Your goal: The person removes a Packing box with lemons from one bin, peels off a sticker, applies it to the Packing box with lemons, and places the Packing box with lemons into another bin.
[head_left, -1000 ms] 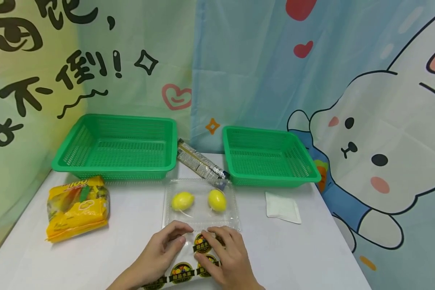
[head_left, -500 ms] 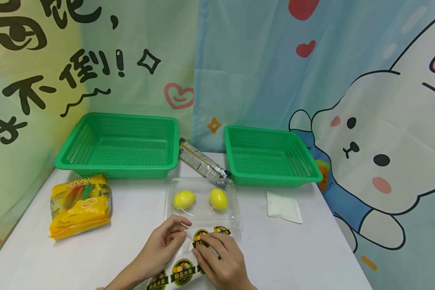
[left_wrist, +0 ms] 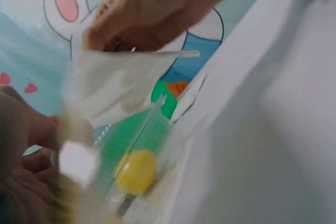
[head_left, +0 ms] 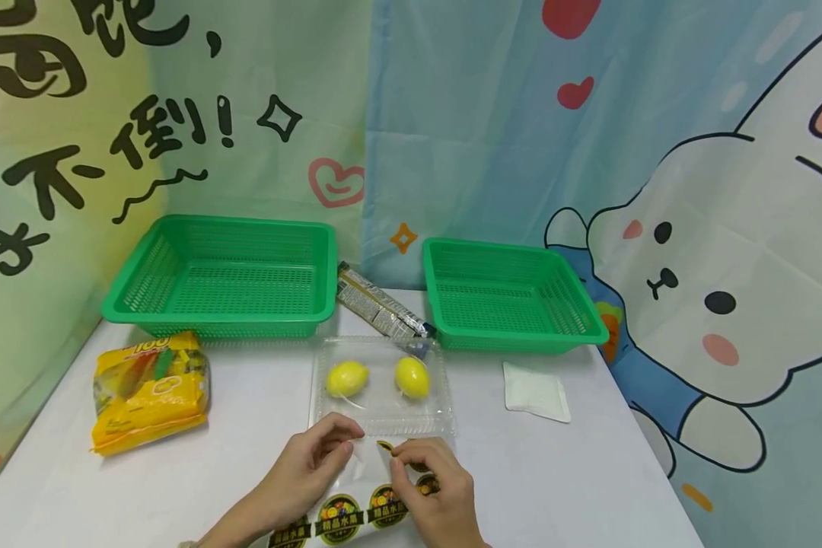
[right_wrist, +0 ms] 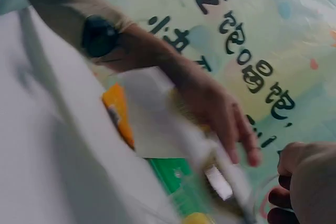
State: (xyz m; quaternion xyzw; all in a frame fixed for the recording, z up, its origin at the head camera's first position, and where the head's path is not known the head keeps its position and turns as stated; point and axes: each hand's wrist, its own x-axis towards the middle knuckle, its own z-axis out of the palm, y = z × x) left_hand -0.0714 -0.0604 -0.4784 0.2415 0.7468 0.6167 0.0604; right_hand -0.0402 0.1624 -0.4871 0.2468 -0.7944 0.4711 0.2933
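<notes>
A white sheet [head_left: 363, 468] printed with round black-and-gold fruit stickers slants up from the table in the head view. My left hand [head_left: 315, 464] holds its upper left edge between thumb and fingers. With thumb and fingertips, my right hand [head_left: 438, 487] pinches a sticker [head_left: 386, 446] at the sheet's upper part; only a curled sliver of it shows. Just beyond the sheet lies a clear plastic clamshell box [head_left: 380, 422], with a yellow lemon [head_left: 346, 378] and another lemon [head_left: 412, 377] in it. Both wrist views are blurred around the sheet.
At the back stand a larger green basket [head_left: 219, 323] and a smaller green basket [head_left: 514, 339]. A long silvery packet [head_left: 383, 306] lies between them. To the left is a yellow fruit-candy bag [head_left: 151, 396]; on the right, a small white packet [head_left: 536, 392].
My right hand's fingers have shifted from lying over the sheet to pinching a sticker, whose edge now curls up. The left hand has kept its place at the sheet's edge.
</notes>
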